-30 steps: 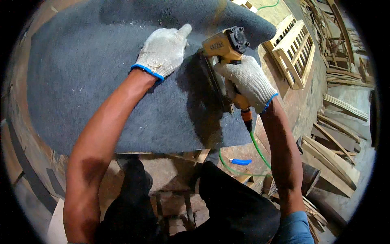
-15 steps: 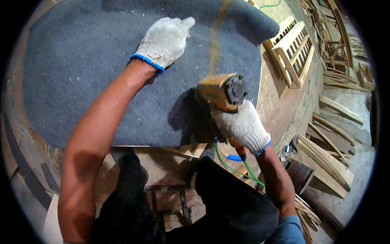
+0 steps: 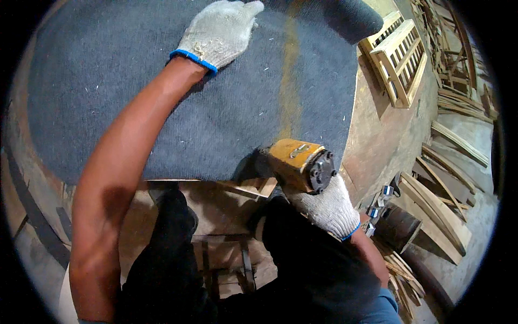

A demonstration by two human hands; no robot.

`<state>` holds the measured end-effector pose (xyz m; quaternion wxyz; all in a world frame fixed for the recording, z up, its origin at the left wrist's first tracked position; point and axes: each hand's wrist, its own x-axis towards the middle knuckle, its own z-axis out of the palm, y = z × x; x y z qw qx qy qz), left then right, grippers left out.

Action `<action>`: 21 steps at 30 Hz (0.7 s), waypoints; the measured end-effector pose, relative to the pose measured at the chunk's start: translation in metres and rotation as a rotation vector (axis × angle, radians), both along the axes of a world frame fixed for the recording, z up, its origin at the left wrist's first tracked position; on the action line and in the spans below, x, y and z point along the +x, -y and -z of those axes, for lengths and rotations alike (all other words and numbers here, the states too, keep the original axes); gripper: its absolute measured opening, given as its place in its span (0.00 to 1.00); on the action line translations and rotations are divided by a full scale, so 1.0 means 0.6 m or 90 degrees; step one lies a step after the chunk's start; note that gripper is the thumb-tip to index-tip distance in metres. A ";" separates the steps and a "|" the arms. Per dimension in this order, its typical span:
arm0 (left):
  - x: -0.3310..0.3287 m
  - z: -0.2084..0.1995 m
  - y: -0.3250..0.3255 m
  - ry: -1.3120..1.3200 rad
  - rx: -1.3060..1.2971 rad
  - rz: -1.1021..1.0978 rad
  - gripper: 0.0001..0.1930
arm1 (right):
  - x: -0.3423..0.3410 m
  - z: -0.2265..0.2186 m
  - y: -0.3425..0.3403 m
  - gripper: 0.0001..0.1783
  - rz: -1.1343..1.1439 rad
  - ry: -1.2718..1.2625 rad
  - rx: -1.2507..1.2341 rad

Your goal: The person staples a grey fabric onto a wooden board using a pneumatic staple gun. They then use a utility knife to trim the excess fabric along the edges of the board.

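Observation:
A dark blue-grey sheet of carpet-like fabric [image 3: 129, 113], with a faded yellow-brown stripe, spreads before me. My left hand [image 3: 218, 32], in a white knit glove with a blue cuff, rests on its far part. Those fingers curl under with the thumb pointing right, so whatever they hold is hidden. My right hand [image 3: 326, 205], gloved alike, is closed round the handle of a yellow and black air nail gun [image 3: 297, 159]. The gun's nose is hidden beneath its body, near the fabric's front edge. A pale wooden frame [image 3: 264, 186] shows under that edge.
A slatted wooden frame [image 3: 399, 59] lies right of the fabric, whose far right corner [image 3: 359, 19] is rolled over. Curved boards [image 3: 437, 216] and a dark cylinder [image 3: 398, 227] stand at the right. Wood strips are piled farther off. A dark metal stand [image 3: 224, 264] is between my legs.
My right hand has brought the nail gun down toward me, to the fabric's front edge. My left hand appears slightly higher in view, still on the fabric. The green hose has gone out of sight.

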<state>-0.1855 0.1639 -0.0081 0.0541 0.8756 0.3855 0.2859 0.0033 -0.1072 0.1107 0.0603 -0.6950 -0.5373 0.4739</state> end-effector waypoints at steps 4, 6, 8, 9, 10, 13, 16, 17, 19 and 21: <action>0.004 0.012 -0.005 0.022 0.028 0.018 0.18 | -0.001 0.005 -0.002 0.17 -0.027 0.011 0.093; -0.001 -0.005 -0.001 0.025 0.057 0.035 0.18 | -0.002 0.008 -0.005 0.16 -0.036 0.051 0.042; -0.003 -0.034 0.013 -0.034 -0.009 0.041 0.20 | -0.012 0.010 -0.003 0.15 -0.022 0.049 0.058; -0.014 -0.046 0.028 -0.067 0.032 0.030 0.21 | -0.021 0.009 -0.004 0.15 -0.025 0.052 0.047; -0.029 -0.053 0.053 -0.103 0.072 0.017 0.21 | -0.026 0.005 -0.006 0.15 -0.030 0.053 0.036; -0.073 -0.051 0.182 -0.188 -0.048 0.042 0.24 | -0.009 0.064 0.025 0.16 0.040 0.009 0.035; -0.165 -0.107 0.295 -0.050 -0.215 0.110 0.22 | -0.002 0.025 0.024 0.15 0.060 0.012 0.079; -0.202 -0.124 0.327 -0.030 -0.244 0.083 0.20 | 0.003 0.038 0.025 0.15 0.109 -0.014 0.005; -0.287 -0.164 0.393 0.072 -0.283 -0.035 0.18 | -0.018 0.037 0.019 0.16 0.132 -0.080 0.008; -0.328 -0.139 0.443 0.212 -0.288 -0.290 0.17 | -0.029 0.022 0.015 0.18 0.154 -0.043 0.032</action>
